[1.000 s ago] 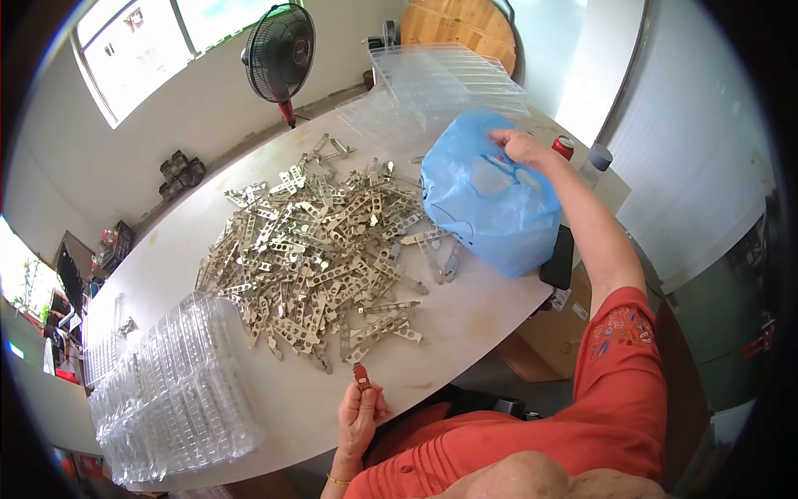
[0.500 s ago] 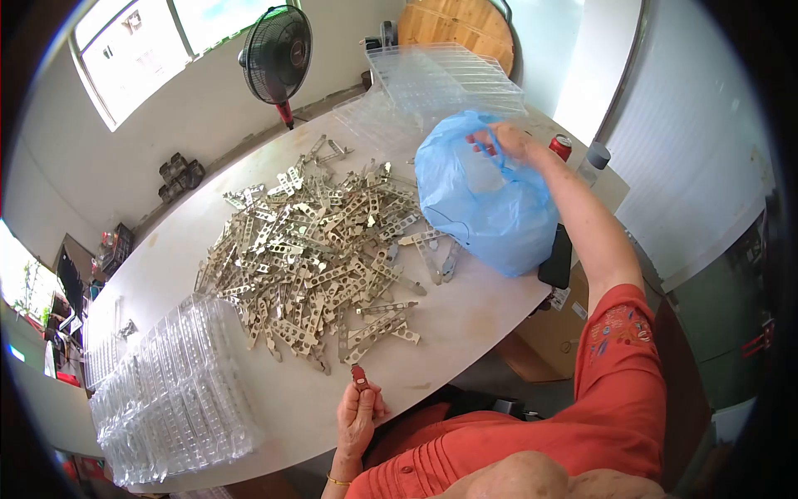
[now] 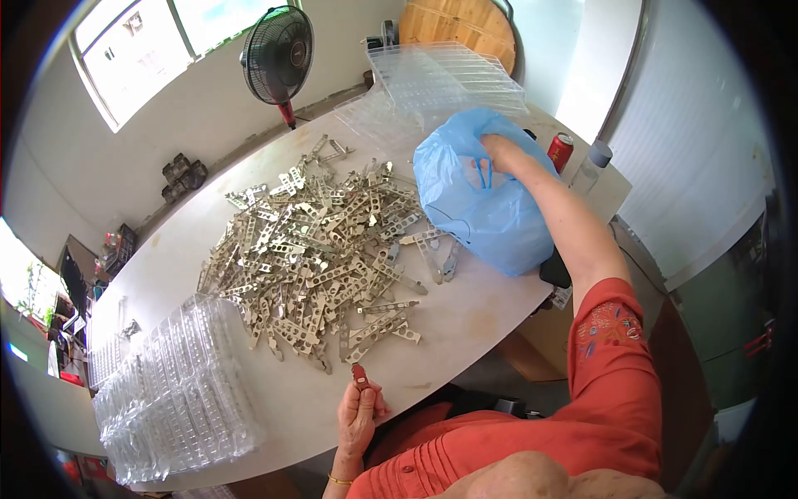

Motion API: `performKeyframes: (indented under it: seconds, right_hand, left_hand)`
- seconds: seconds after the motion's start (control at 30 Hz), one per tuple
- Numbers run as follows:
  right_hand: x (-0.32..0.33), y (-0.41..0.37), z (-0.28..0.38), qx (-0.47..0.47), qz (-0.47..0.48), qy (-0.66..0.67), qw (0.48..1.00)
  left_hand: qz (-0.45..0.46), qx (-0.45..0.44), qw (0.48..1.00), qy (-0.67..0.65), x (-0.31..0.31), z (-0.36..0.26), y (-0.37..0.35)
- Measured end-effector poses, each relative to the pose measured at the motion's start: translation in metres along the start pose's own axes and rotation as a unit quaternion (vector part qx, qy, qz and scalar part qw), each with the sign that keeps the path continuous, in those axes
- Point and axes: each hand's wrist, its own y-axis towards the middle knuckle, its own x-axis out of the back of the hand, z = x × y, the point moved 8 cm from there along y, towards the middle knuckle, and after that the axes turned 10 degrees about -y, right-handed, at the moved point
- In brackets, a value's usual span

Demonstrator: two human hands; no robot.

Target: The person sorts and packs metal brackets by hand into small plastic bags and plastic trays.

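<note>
White oval table [image 3: 465, 324] is carrying everything. Big loose pile of flat metal brackets [image 3: 320, 249] is sprawling across its middle, reaching from the far edge toward the near edge. Stack of clear blister trays [image 3: 174, 391] is sitting at the near-left edge, just beside the pile's left end. Blue plastic bag [image 3: 486, 224] is slumping at the right edge, bulging, touching the pile's right fringe; a few brackets are poking out from under it. More clear trays [image 3: 440, 79] are lying stacked at the far edge behind the bag. Black standing fan [image 3: 278, 41] is standing off the table, beyond the far edge.

Right hand [image 3: 501, 151] is pressing on the bag's top, wrist bent down, fingers sinking out of sight among the plastic folds and handles, so cannot tell if they are gripping. Left hand [image 3: 359, 412] is resting at the near edge, thumb and fingers pinched together on a small red tool [image 3: 361, 376] that is pointing up toward the pile.

Black flat object [image 3: 555, 270] is peeking from under the bag at the right edge. Red can [image 3: 561, 151] and clear bottle [image 3: 592, 166] are standing side by side at the far-right corner, just beyond the right forearm.
</note>
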Motion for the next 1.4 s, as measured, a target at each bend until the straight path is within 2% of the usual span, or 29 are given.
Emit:
performKeyframes:
  seconds: [0.13, 0.33, 0.4, 0.5, 0.63, 0.7, 0.73, 0.8, 0.83, 0.9, 1.1, 1.17, 1.2, 1.27, 1.4]
  right_hand:
    - [0.022, -0.007, 0.011, -0.071, 0.032, -0.037, 0.996]
    - [0.064, -0.021, 0.007, -0.091, -0.043, 0.005, 0.995]
    - [0.084, -0.035, 0.006, -0.09, -0.082, 0.067, 0.99]
    - [0.107, -0.056, 0.002, -0.106, -0.067, 0.133, 0.983]
    - [0.134, -0.097, 0.006, -0.115, -0.073, 0.151, 0.979]
    - [0.143, -0.132, 0.019, -0.181, -0.021, 0.288, 0.94]
    - [0.15, -0.149, 0.03, -0.181, -0.017, 0.284, 0.941]
    - [0.161, -0.179, 0.057, -0.166, -0.03, 0.385, 0.908]
    - [0.164, -0.192, 0.07, -0.161, -0.022, 0.384, 0.909]
    - [0.153, -0.215, 0.101, -0.165, 0.04, 0.468, 0.867]
    - [0.114, -0.243, 0.198, -0.079, 0.151, 0.489, 0.856]
    - [0.103, -0.246, 0.221, -0.05, 0.177, 0.493, 0.85]
    - [0.097, -0.247, 0.234, -0.035, 0.201, 0.486, 0.849]
    - [0.092, -0.247, 0.256, -0.015, 0.233, 0.481, 0.845]
    - [0.084, -0.248, 0.289, 0.039, 0.283, 0.465, 0.838]
  left_hand:
    - [-0.003, 0.002, 1.0, -0.006, 0.0, 0.0, 0.0]
    - [0.003, 0.001, 1.0, 0.001, 0.002, 0.003, 0.0]
    - [0.007, -0.008, 1.0, -0.003, 0.001, 0.001, 0.001]
    - [0.01, -0.014, 1.0, 0.003, 0.0, -0.001, 0.001]
    - [0.019, -0.013, 1.0, -0.016, 0.0, -0.001, 0.001]
    - [0.019, -0.012, 0.999, -0.028, 0.0, -0.002, 0.001]
    - [0.018, -0.01, 0.999, -0.032, 0.001, -0.002, 0.001]
    - [0.017, -0.01, 0.999, -0.027, 0.001, -0.004, 0.0]
    - [0.01, -0.006, 0.999, -0.036, 0.0, -0.005, 0.001]
    - [0.0, 0.002, 1.0, -0.031, 0.0, -0.007, 0.004]
    - [-0.047, -0.006, 0.997, -0.063, 0.002, -0.025, 0.001]
    - [-0.02, -0.044, 0.997, -0.065, 0.001, -0.035, 0.0]
    - [-0.035, -0.039, 0.996, -0.065, 0.004, -0.036, -0.002]
    - [-0.04, -0.076, 0.996, -0.013, 0.004, -0.049, -0.004]
    - [-0.063, -0.091, 0.993, 0.035, 0.004, -0.06, -0.002]
